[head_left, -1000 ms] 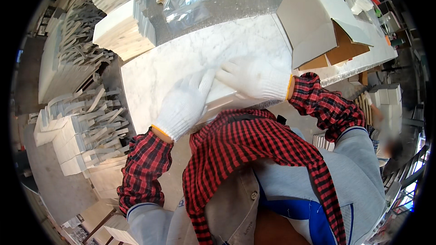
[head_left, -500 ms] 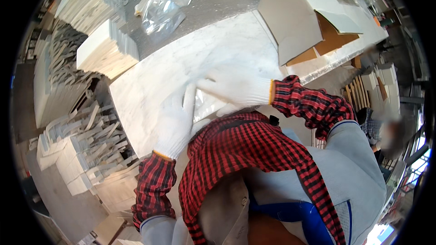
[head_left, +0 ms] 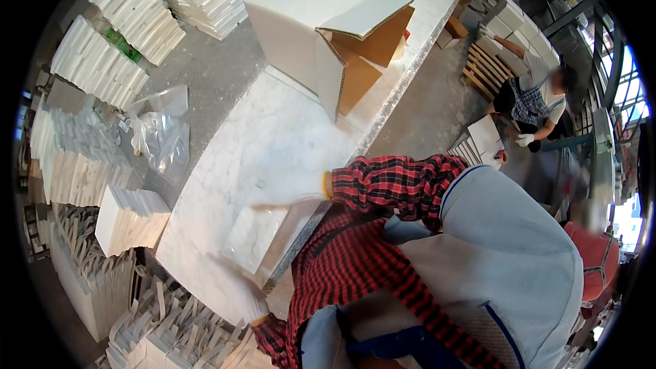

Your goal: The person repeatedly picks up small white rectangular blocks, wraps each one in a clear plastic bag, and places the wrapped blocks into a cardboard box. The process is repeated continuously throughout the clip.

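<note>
Close to the near edge of a white marbled tabletop lies a flat rectangular piece with a glossy, clear-plastic look. What it is made of cannot be told. My right hand, in a white glove with a yellow cuff, reaches over its far end; its fingers are smeared by motion. At the piece's left corner is my left hand, also white-gloved and blurred. Whether either hand grips the piece cannot be made out.
A white cardboard box with its brown-lined flaps apart stands farther up the table. Crumpled clear plastic bags lie to the left, near stacks of white slabs. Off to the right, a person crouches by pallets and cartons.
My view has swung to the right, so the box sits nearer the middle and the person shows. My hands have moved apart, uncovering more of the glossy piece.
</note>
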Demonstrator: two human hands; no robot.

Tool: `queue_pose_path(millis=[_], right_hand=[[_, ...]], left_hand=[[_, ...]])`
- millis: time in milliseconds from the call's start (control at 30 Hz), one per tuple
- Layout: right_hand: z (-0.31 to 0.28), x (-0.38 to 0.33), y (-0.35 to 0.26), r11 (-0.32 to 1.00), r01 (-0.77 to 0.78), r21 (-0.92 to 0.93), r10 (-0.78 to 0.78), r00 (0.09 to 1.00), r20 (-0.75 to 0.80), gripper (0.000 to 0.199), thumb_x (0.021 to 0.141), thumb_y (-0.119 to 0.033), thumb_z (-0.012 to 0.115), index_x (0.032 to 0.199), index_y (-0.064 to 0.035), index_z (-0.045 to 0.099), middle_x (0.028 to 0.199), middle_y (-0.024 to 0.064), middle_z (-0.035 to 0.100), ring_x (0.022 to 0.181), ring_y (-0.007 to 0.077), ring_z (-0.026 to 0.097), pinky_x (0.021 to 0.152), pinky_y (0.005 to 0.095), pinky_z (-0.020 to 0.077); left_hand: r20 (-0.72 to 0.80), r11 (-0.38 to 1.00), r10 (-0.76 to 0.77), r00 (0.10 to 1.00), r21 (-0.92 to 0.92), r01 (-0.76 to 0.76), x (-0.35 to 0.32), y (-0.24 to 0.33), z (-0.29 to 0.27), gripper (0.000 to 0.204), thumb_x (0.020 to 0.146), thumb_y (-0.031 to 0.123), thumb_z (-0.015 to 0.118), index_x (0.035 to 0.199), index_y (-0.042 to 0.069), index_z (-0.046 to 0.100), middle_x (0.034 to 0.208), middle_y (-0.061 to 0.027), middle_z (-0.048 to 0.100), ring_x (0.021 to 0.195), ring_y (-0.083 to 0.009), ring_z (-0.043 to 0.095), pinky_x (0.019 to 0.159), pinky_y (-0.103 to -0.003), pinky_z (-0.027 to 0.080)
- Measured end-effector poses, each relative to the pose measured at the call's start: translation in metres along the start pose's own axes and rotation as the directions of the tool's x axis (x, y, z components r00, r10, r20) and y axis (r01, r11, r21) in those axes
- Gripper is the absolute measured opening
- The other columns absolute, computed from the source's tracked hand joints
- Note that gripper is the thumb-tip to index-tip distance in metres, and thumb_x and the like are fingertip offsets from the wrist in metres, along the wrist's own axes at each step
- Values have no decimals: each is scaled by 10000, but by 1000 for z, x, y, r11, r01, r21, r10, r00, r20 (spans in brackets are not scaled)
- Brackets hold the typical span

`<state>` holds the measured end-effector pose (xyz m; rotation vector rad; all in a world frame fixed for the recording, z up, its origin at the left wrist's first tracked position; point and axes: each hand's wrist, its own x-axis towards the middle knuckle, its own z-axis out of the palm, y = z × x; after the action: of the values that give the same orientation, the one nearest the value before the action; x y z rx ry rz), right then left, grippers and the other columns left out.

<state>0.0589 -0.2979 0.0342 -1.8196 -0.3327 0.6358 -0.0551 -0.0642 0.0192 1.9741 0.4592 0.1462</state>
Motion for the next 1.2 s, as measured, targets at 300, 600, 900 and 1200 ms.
queue_pose_path(millis=[300, 600, 900, 1200], right_hand=[[28, -16, 20, 999, -14, -42, 5, 980, -200, 747, 842, -537, 783, 1301, 31, 624, 1180, 282, 670, 1071, 421, 651, 955, 469, 515], [27, -30, 46, 905, -114, 411, 65, 989, 131, 868, 759, -319, 913, 1469, -24, 511, 1403, 205, 580, 1338, 289, 533, 1143, 402, 421], [30, 16, 97, 889, 431, -151, -427, 902, 63, 976, 819, -449, 836, 1598, -81, 378, 1584, 227, 409, 1439, 337, 432, 1200, 412, 354], [55, 4, 67, 798, 54, 601, -1, 996, -89, 977, 971, -558, 675, 1662, -55, 203, 1634, 267, 360, 1479, 317, 395, 1147, 404, 429]], left_hand=[[155, 985, -172, 973, 20, 171, -22, 2, 13, 605, 1097, 285, 550, 1550, -88, 404, 1561, -193, 486, 1406, -246, 478, 1165, -351, 371], [345, 883, -222, 912, -327, 338, -34, 15, 9, 837, 897, 126, 638, 1628, -25, 260, 1554, -199, 425, 1391, -282, 463, 1167, -352, 337], [165, 598, 153, 974, 769, -224, -11, 34, 5, 1203, 690, 427, 905, 1628, 2, 284, 1635, -225, 371, 1505, -376, 344, 1256, -468, 245], [92, 911, -122, 988, 407, 74, -29, 80, 28, 692, 958, 149, 563, 1589, -6, 324, 1555, -234, 417, 1385, -348, 463, 1171, -418, 372]])
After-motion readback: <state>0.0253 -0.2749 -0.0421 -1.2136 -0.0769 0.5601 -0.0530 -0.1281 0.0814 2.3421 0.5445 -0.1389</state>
